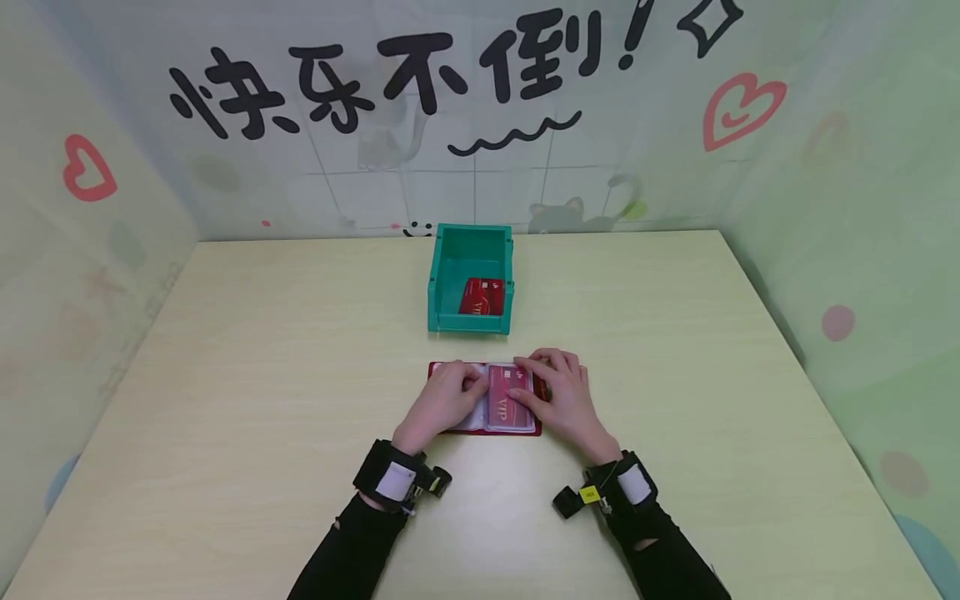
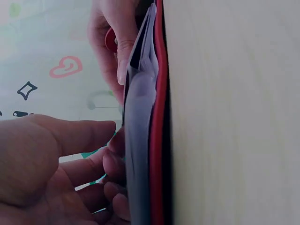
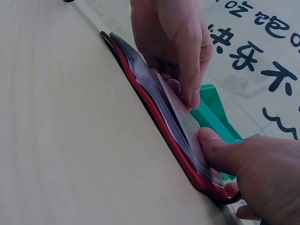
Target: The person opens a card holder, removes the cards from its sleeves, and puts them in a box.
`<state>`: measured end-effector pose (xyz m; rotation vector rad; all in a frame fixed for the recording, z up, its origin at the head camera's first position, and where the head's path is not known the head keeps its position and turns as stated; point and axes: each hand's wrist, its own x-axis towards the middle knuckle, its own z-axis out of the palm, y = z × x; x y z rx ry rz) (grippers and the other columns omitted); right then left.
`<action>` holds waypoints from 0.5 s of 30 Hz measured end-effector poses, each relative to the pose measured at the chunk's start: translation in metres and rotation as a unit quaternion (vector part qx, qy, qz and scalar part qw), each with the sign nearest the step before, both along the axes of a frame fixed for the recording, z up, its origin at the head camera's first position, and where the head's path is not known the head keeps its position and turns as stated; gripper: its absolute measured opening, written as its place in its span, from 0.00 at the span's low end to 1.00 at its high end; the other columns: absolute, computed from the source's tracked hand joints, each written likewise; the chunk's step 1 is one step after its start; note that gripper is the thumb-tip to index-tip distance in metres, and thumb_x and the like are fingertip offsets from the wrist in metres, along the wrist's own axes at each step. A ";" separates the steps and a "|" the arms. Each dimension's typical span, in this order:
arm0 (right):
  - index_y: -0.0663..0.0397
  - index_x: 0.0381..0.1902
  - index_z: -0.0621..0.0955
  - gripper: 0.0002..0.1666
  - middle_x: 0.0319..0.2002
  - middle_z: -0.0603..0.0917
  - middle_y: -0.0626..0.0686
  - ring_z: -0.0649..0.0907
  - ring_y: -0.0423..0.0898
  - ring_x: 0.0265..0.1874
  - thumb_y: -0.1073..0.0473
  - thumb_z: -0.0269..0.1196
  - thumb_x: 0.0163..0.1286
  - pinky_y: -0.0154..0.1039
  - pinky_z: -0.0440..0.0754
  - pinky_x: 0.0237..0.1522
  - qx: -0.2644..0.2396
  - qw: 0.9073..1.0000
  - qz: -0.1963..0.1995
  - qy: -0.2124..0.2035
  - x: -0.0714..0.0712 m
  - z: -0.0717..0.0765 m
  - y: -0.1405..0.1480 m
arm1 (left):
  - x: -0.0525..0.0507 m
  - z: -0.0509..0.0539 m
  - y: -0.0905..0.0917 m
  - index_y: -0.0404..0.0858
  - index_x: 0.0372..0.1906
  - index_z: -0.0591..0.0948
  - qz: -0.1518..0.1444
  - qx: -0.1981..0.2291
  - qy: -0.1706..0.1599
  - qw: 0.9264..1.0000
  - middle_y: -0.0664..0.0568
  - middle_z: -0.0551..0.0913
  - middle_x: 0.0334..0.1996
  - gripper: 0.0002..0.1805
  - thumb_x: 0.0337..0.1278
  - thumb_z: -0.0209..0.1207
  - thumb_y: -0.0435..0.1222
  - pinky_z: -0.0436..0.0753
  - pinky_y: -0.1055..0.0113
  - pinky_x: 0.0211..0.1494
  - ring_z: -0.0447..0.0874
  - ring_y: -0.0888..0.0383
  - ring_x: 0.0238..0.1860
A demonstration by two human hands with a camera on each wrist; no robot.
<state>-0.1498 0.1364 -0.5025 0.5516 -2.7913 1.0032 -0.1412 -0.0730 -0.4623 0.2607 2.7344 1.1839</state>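
Observation:
A red card holder (image 1: 472,432) lies unfolded on the table, its clear sleeves (image 2: 138,150) fanned slightly apart in the left wrist view. Under the plastic of its right page shows a red VIP card (image 1: 501,400). My left hand (image 1: 447,398) rests on the left page, its thumb near the card's left edge; bent fingertips touch the plastic in the left wrist view. At the right side, my right hand (image 1: 564,398) grips the holder's edge. The thumb (image 3: 211,143) presses on the sleeve while other fingers reach around the red cover.
Behind the holder stands a teal bin (image 1: 470,323) with red VIP cards (image 1: 482,297) inside. The pale wooden table (image 1: 262,358) ends at a printed backdrop (image 1: 420,192), and fabric walls border both sides.

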 end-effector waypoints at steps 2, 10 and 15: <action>0.49 0.61 0.82 0.31 0.57 0.76 0.57 0.67 0.57 0.62 0.47 0.73 0.61 0.56 0.66 0.60 0.000 1.000 -0.003 0.004 0.000 0.001 -0.001 | 0.000 -0.001 0.000 0.32 0.39 0.86 0.001 0.005 0.001 1.000 0.49 0.76 0.26 0.11 0.69 0.59 0.36 0.67 0.69 0.34 0.71 0.57 0.32; 0.50 0.60 0.83 0.30 0.57 0.76 0.58 0.67 0.58 0.61 0.48 0.73 0.61 0.57 0.66 0.59 0.001 1.000 -0.002 0.008 0.001 0.001 -0.001 | 0.001 -0.004 0.003 0.32 0.37 0.86 0.017 0.008 0.001 1.000 0.47 0.77 0.25 0.10 0.68 0.59 0.35 0.67 0.69 0.33 0.72 0.56 0.31; 0.50 0.61 0.82 0.31 0.58 0.76 0.57 0.67 0.57 0.62 0.47 0.73 0.62 0.57 0.66 0.60 0.004 1.000 0.002 0.005 0.000 0.000 -0.001 | 0.001 -0.004 0.004 0.32 0.38 0.87 0.018 -0.004 0.006 1.000 0.46 0.80 0.29 0.09 0.68 0.59 0.34 0.69 0.68 0.37 0.73 0.55 0.35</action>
